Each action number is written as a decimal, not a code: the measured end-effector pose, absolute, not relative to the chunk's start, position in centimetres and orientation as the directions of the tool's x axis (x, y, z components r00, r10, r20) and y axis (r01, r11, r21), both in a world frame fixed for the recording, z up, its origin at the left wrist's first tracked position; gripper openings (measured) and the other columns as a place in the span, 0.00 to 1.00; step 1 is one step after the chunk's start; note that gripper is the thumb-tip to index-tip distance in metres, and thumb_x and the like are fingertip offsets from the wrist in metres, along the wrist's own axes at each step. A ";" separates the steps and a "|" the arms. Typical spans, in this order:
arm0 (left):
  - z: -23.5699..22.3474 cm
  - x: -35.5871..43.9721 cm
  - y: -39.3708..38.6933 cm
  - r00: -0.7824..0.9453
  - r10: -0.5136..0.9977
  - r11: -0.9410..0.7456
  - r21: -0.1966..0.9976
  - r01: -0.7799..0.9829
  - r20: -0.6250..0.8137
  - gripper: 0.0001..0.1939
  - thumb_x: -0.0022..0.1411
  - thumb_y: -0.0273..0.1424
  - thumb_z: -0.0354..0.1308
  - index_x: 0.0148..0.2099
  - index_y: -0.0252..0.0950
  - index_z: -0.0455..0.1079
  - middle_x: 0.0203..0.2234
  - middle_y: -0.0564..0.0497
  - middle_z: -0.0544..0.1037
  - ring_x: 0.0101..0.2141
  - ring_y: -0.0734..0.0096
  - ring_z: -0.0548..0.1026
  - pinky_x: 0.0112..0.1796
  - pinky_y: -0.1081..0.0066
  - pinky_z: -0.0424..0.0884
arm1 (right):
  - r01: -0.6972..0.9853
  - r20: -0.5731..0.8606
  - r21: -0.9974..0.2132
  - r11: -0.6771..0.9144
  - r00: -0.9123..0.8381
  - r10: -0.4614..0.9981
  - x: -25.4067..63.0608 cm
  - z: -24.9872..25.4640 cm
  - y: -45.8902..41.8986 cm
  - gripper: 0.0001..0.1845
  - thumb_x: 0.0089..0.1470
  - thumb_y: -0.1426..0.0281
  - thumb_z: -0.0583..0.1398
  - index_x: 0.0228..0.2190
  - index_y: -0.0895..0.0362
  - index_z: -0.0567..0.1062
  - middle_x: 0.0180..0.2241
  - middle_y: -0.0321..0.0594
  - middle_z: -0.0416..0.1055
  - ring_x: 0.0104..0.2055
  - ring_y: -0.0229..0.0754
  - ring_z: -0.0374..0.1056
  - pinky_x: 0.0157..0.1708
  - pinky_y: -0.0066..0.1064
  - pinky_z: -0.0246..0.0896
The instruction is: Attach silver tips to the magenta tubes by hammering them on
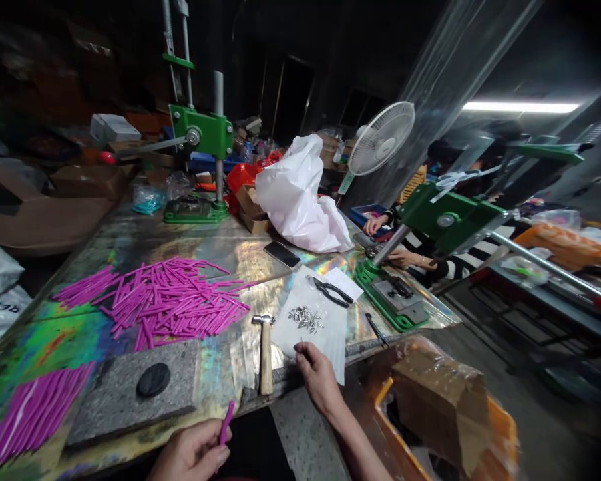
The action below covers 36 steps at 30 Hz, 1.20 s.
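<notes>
My left hand (193, 451), at the table's near edge, pinches one magenta stick (226, 424) that points upward. My right hand (318, 375) is over the near part of a white sheet (336, 334), its thumb and fingertips closed together; what they hold, if anything, is too small to make out. Just beyond those fingertips lies a small pile of shiny metal pieces (306, 319). A hammer (266, 354) with a wooden handle rests left of my right hand. Black-handled pliers (333, 292) lie on the sheet's far part. Many loose magenta sticks (175, 300) are heaped on the left.
A stone slab (130, 391) carries a round black disc (153, 380). Green hand presses stand at the back left (200, 133) and right (445, 217). A phone (282, 254), white bag (303, 197) and fan (382, 140) are farther back. A co-worker's hands (405, 258) are beside the right press.
</notes>
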<state>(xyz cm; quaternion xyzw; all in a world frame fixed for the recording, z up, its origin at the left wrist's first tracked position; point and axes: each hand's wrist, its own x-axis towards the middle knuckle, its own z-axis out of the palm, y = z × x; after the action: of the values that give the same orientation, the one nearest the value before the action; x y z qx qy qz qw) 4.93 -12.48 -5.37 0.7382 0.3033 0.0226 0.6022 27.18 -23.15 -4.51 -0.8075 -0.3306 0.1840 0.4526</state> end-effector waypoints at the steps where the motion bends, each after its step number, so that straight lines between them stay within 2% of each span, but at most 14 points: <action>1: -5.1 5.1 -12.5 0.812 0.479 -0.083 0.904 0.420 -0.333 0.07 0.48 0.33 0.54 0.26 0.35 0.68 0.17 0.57 0.63 0.21 0.76 0.61 0.21 0.80 0.60 | 0.326 -0.012 -0.883 -0.338 0.704 0.710 26.5 -4.2 -23.2 0.07 0.47 0.65 0.51 0.25 0.55 0.64 0.23 0.34 0.65 0.27 0.39 0.62 0.28 0.29 0.56; 5: -3.4 5.9 -12.6 0.799 0.510 -0.042 0.919 0.393 -0.318 0.09 0.47 0.35 0.55 0.27 0.34 0.69 0.17 0.57 0.63 0.21 0.76 0.62 0.22 0.79 0.61 | 0.151 -0.080 -0.962 -0.228 0.640 0.764 23.6 -2.8 -22.7 0.11 0.47 0.61 0.52 0.21 0.54 0.59 0.17 0.30 0.58 0.21 0.36 0.58 0.22 0.26 0.54; 7: -2.8 6.3 -12.7 0.795 0.533 -0.037 0.930 0.365 -0.290 0.11 0.48 0.37 0.55 0.27 0.34 0.69 0.16 0.57 0.64 0.20 0.75 0.62 0.22 0.79 0.62 | -0.005 -0.138 -0.986 -0.166 0.587 0.798 21.8 -2.1 -22.3 0.13 0.46 0.59 0.54 0.21 0.54 0.59 0.17 0.29 0.58 0.19 0.34 0.57 0.22 0.26 0.53; 10: -2.7 6.6 -12.7 0.802 0.571 -0.105 0.954 0.282 -0.174 0.13 0.50 0.39 0.54 0.27 0.34 0.70 0.17 0.55 0.68 0.21 0.74 0.65 0.23 0.78 0.65 | -0.283 -0.209 -0.957 -0.070 0.499 0.841 19.4 -1.5 -21.7 0.17 0.42 0.57 0.58 0.20 0.55 0.60 0.16 0.29 0.59 0.18 0.32 0.54 0.22 0.25 0.50; 12: -3.0 6.6 -12.7 0.811 0.582 -0.184 0.962 0.203 -0.060 0.14 0.53 0.40 0.53 0.29 0.34 0.71 0.20 0.53 0.72 0.23 0.72 0.69 0.26 0.78 0.67 | -0.365 -0.219 -0.930 -0.035 0.477 0.851 18.1 -1.5 -21.2 0.19 0.40 0.54 0.60 0.19 0.56 0.61 0.15 0.29 0.58 0.17 0.31 0.52 0.21 0.25 0.48; 16: -3.6 6.4 -12.6 0.786 0.610 -0.317 0.940 0.126 0.101 0.14 0.55 0.38 0.51 0.29 0.35 0.72 0.22 0.51 0.75 0.25 0.71 0.72 0.27 0.79 0.69 | -0.357 -0.204 -0.934 -0.013 0.503 0.840 16.5 -2.1 -20.4 0.21 0.38 0.53 0.60 0.18 0.56 0.61 0.15 0.28 0.55 0.17 0.31 0.48 0.19 0.25 0.43; 21: -3.8 5.9 -12.5 0.750 0.625 -0.436 0.893 0.107 0.215 0.11 0.55 0.35 0.52 0.27 0.36 0.71 0.19 0.53 0.74 0.21 0.74 0.71 0.24 0.81 0.67 | -0.208 -0.137 -0.978 -0.028 0.529 0.837 16.2 -2.5 -20.4 0.20 0.41 0.54 0.58 0.17 0.55 0.59 0.17 0.28 0.51 0.21 0.32 0.45 0.20 0.25 0.42; 27: -3.1 5.9 -12.3 0.786 0.578 -0.468 0.878 0.101 0.218 0.11 0.55 0.30 0.51 0.23 0.35 0.69 0.17 0.54 0.71 0.20 0.76 0.68 0.22 0.81 0.64 | -0.176 -0.208 -0.972 -0.158 0.320 0.924 17.3 -2.3 -21.0 0.19 0.45 0.53 0.56 0.19 0.57 0.62 0.18 0.32 0.59 0.20 0.33 0.52 0.22 0.26 0.47; 31: -2.2 6.0 -12.4 0.774 0.622 -0.340 0.932 0.126 0.123 0.12 0.53 0.31 0.52 0.19 0.34 0.66 0.14 0.55 0.66 0.18 0.77 0.64 0.20 0.80 0.61 | -0.092 -0.217 -0.976 -0.198 0.296 0.930 17.7 -1.7 -21.2 0.20 0.46 0.53 0.55 0.20 0.56 0.61 0.18 0.31 0.58 0.20 0.32 0.51 0.21 0.25 0.45; 33: -1.9 6.0 -12.5 0.754 0.656 -0.193 0.973 0.126 0.033 0.13 0.52 0.33 0.53 0.19 0.33 0.65 0.13 0.56 0.64 0.17 0.78 0.62 0.19 0.80 0.60 | -0.076 -0.218 -0.976 -0.204 0.304 0.927 17.6 -1.5 -21.1 0.20 0.47 0.52 0.54 0.19 0.56 0.60 0.17 0.30 0.56 0.20 0.32 0.49 0.21 0.25 0.44; 36: -1.6 6.1 -12.4 0.707 0.700 0.069 0.995 0.072 -0.100 0.11 0.50 0.36 0.56 0.23 0.33 0.67 0.13 0.57 0.65 0.16 0.79 0.62 0.18 0.80 0.60 | -0.147 -0.223 -0.972 -0.183 0.334 0.916 17.1 -1.4 -20.8 0.21 0.46 0.52 0.54 0.19 0.56 0.59 0.17 0.29 0.55 0.19 0.31 0.48 0.20 0.25 0.43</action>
<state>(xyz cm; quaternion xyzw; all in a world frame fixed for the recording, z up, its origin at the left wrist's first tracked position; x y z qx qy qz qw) 6.07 -12.44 -1.56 0.6401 0.3015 0.2356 0.6662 17.12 -20.78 -1.35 -0.6007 -0.3201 0.4802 0.5532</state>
